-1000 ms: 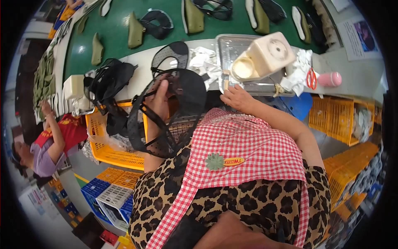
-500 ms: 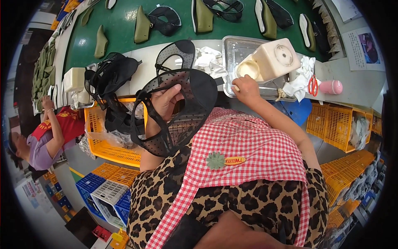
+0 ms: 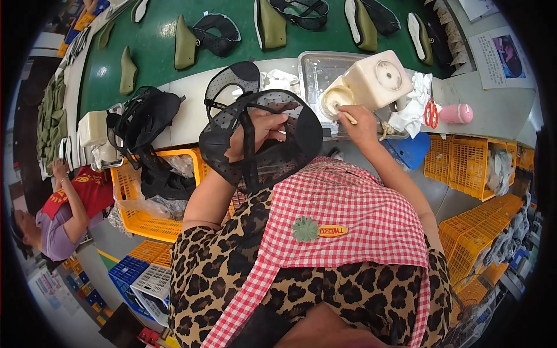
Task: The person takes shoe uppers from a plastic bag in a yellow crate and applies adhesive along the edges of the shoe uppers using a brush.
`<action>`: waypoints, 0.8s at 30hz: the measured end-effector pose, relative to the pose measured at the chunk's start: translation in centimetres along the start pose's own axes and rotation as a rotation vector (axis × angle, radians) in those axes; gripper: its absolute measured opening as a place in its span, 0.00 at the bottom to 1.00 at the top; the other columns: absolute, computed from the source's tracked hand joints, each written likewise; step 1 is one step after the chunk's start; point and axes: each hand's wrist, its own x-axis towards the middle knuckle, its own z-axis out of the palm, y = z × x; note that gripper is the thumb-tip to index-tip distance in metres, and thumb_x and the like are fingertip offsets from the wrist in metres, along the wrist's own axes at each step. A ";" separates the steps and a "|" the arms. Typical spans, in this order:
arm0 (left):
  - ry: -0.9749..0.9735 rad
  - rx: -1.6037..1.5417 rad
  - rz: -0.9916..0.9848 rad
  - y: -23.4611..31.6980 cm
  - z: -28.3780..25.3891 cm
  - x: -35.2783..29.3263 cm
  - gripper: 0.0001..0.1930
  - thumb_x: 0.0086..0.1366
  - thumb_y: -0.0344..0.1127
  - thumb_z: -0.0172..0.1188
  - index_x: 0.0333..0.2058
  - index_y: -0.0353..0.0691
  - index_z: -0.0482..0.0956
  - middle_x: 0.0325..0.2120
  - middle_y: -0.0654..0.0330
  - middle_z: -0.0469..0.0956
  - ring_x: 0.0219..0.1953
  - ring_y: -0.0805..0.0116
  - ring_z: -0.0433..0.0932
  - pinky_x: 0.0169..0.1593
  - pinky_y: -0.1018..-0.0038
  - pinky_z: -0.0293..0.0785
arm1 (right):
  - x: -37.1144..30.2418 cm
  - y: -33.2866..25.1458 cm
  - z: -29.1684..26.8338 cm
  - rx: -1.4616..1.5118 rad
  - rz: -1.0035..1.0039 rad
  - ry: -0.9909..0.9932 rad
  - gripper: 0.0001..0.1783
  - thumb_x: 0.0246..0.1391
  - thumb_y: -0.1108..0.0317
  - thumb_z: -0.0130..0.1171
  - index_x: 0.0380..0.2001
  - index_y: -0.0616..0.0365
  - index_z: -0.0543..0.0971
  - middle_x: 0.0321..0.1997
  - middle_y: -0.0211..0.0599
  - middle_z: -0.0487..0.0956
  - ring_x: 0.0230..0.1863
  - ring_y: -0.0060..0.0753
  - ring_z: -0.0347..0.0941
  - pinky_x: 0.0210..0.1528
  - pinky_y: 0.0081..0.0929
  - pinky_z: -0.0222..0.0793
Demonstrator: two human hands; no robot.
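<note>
My left hand point(image 3: 266, 129) is closed on a black dotted-mesh shoe upper point(image 3: 308, 123), held up over the bench's near edge with its toe part to the right. A thin wooden-handled tool, which looks like a brush point(image 3: 350, 118), is gripped by my right hand point(image 3: 363, 129). Its lower end dips into the round cup point(image 3: 337, 98) of a cream plastic dispenser point(image 3: 376, 78), where pale, glue-like stuff lies. The dispenser stands in a clear tray point(image 3: 310, 65). Another black mesh upper point(image 3: 248, 71) lies just beyond my left hand.
Green shoe lasts point(image 3: 270, 26) and black uppers sit on the green surface behind. Red scissors point(image 3: 431, 113), white cloth point(image 3: 412, 110) and a pink bottle point(image 3: 456, 114) are at right. A pile of black uppers point(image 3: 152, 113) and a yellow crate point(image 3: 148, 225) are left. A co-worker point(image 3: 69, 214) works far left.
My left hand has turned the upper, bringing its toe part lower and its straps across my fingers. My right hand has swung round to the cup's right side, with the brush tip inside.
</note>
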 end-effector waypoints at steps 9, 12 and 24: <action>0.009 0.076 -0.164 0.1 0.4 3.7 0.19 0.69 0.33 0.52 0.57 0.37 0.74 0.40 0.57 0.83 0.37 0.70 0.83 0.40 0.78 0.79 | 0.9 -0.5 -3.0 0.594 0.491 -0.174 0.10 0.56 0.66 0.64 0.39 0.56 0.84 0.34 0.28 0.83 0.37 0.19 0.76 0.42 0.20 0.71; -0.011 0.153 -0.180 0.8 1.5 4.4 0.18 0.69 0.33 0.53 0.57 0.38 0.75 0.39 0.59 0.83 0.37 0.71 0.82 0.37 0.80 0.77 | 1.9 -2.8 -6.0 0.704 0.438 -0.120 0.10 0.58 0.67 0.62 0.41 0.58 0.84 0.35 0.25 0.82 0.38 0.16 0.74 0.42 0.17 0.69; -0.038 0.247 0.025 4.3 4.9 4.7 0.18 0.70 0.38 0.54 0.56 0.40 0.76 0.43 0.61 0.81 0.42 0.72 0.81 0.40 0.77 0.77 | 3.1 -4.1 -8.6 0.591 0.231 -0.025 0.09 0.55 0.69 0.64 0.39 0.58 0.84 0.38 0.35 0.82 0.40 0.25 0.77 0.44 0.22 0.71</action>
